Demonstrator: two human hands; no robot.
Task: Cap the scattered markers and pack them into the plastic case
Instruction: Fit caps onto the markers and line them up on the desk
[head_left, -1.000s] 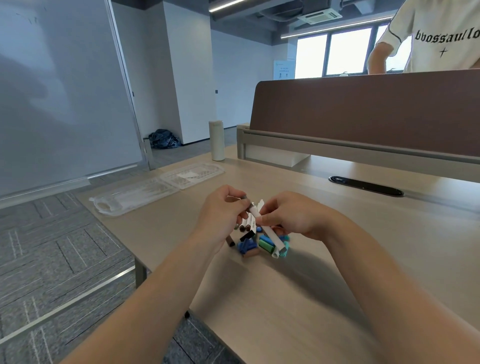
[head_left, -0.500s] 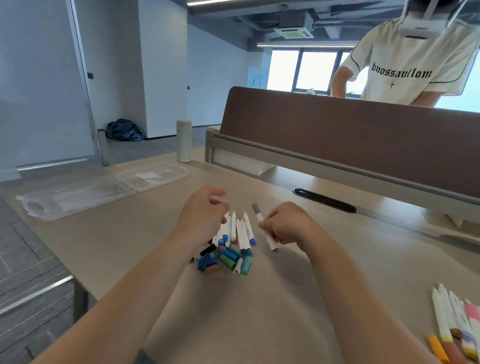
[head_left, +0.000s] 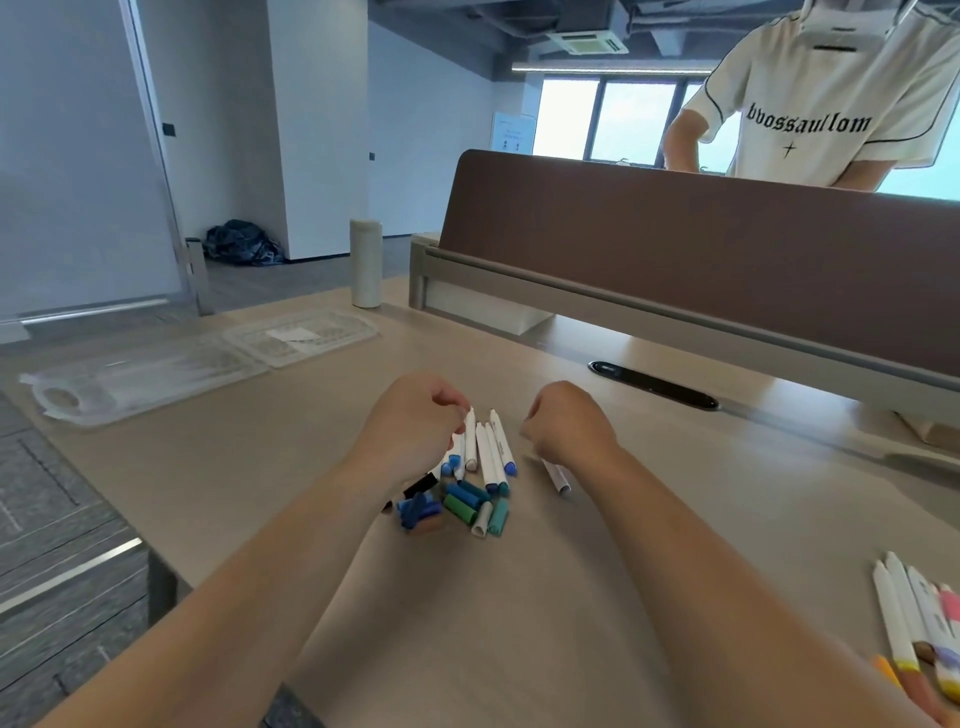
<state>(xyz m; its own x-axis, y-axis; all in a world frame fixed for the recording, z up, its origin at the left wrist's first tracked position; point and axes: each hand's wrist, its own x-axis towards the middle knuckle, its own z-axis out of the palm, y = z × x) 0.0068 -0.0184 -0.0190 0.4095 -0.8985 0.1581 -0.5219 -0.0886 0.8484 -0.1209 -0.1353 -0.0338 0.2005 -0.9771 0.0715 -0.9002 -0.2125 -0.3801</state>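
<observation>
Half a sec ago my right hand (head_left: 569, 426) had a white marker pinched, tip pointing up and away. Now that marker (head_left: 556, 475) lies flat on the desk (head_left: 519, 623) just under the hand, w/ only its near end poking out from under the wrist. Can't tell if it's capped; the far end is hidden. I read that as one marker set aside, next one due.

Right fingers are curled into a loose fist, thumb and index tips close together. Can't make out anything between them, maybe a small cap, too small to tell.

Left hand (head_left: 415, 431) has moved onto the pile: fingers bunched down, tips touching the top end of a white marker (head_left: 470, 439) at the left of the marker row (head_left: 493, 452). Looks like a pinch starting, not a firm hold yet.

Loose caps (head_left: 462, 506), blue, green and teal, sit in a heap just nearer me than the row, below the left hand. More capped markers (head_left: 914, 623) lie at the far right edge, well apart.

Plastic case (head_left: 156, 374) lies open on the desk's left side, well apart from both hands. Nothing packed that I can see, so early in the job imo.
</observation>
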